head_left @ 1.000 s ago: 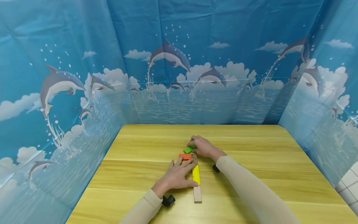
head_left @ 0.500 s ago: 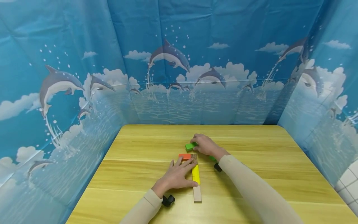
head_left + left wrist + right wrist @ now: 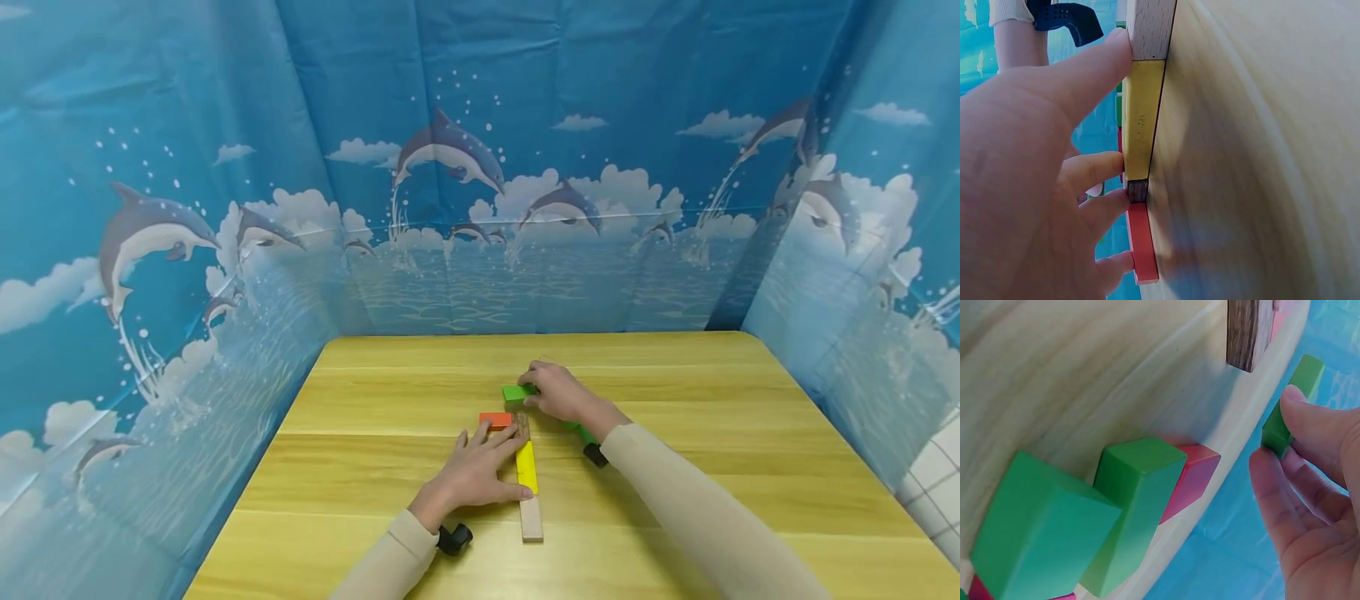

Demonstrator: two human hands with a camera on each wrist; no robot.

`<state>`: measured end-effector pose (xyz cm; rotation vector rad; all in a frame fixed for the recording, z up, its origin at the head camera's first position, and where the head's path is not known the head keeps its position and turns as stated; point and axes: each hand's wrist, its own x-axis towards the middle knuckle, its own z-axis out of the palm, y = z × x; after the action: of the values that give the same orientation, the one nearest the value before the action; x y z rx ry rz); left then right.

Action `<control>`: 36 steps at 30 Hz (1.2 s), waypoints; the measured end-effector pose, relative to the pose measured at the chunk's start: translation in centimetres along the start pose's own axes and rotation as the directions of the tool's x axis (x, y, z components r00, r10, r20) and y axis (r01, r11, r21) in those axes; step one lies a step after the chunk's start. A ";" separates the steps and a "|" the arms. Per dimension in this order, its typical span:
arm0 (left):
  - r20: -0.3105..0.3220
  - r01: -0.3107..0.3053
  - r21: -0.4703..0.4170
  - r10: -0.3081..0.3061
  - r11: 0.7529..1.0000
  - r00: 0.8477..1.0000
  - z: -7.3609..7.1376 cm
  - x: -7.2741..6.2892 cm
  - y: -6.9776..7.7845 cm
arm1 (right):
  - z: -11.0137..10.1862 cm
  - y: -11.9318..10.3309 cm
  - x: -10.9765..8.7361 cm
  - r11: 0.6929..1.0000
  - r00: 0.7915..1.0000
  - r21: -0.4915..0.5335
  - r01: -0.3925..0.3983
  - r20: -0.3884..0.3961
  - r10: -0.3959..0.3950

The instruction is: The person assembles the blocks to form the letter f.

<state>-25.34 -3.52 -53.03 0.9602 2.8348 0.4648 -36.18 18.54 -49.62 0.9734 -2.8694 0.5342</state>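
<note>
My left hand (image 3: 480, 473) rests with spread fingers along a line of blocks. Its thumb touches near where the plain wood block (image 3: 1150, 28) meets the yellow block (image 3: 1145, 119). The other fingers touch the yellow block, the dark brown block (image 3: 1137, 190) and the red block (image 3: 1142, 240), which lies crosswise at the far end, pointing left. My right hand (image 3: 558, 392) pinches a green block (image 3: 1305, 372) between thumb and fingers. In the head view this green block (image 3: 516, 394) is just beyond the brown block, apart from it. The right hand hides its right end.
Under my right forearm are other green blocks (image 3: 1141, 506), mostly hidden in the head view. A pinkish-red block (image 3: 1192, 478) stands by them. The wooden table (image 3: 360, 467) is bounded by a blue dolphin-print curtain (image 3: 525, 283) at its back and sides.
My right hand has shifted slightly right with the green block, which has turned from slanted to lying nearly crosswise. Green blocks have come into sight beside the right wrist. The left hand stays put.
</note>
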 end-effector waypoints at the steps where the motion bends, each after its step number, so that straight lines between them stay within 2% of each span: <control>1: -0.001 0.002 0.000 -0.002 1.000 1.000 0.0 0.0 0.0 | -0.1 -0.1 -0.2 1.000 1.000 0.004 0.000 -0.003 0.000; 21: -0.006 0.014 0.000 -0.014 1.000 1.000 0.5 -0.1 0.2 | 0.6 0.4 -3.8 0.999 0.996 -0.019 -0.034 -0.087 0.033; 36: -0.012 0.012 0.002 -0.012 1.000 1.000 0.3 -0.5 0.6 | 0.9 0.7 -5.4 0.996 0.995 -0.070 -0.054 -0.083 0.048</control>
<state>-24.55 -3.29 -53.07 0.9439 2.8509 0.4675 -32.26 21.90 -51.66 0.8493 -2.8269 0.4594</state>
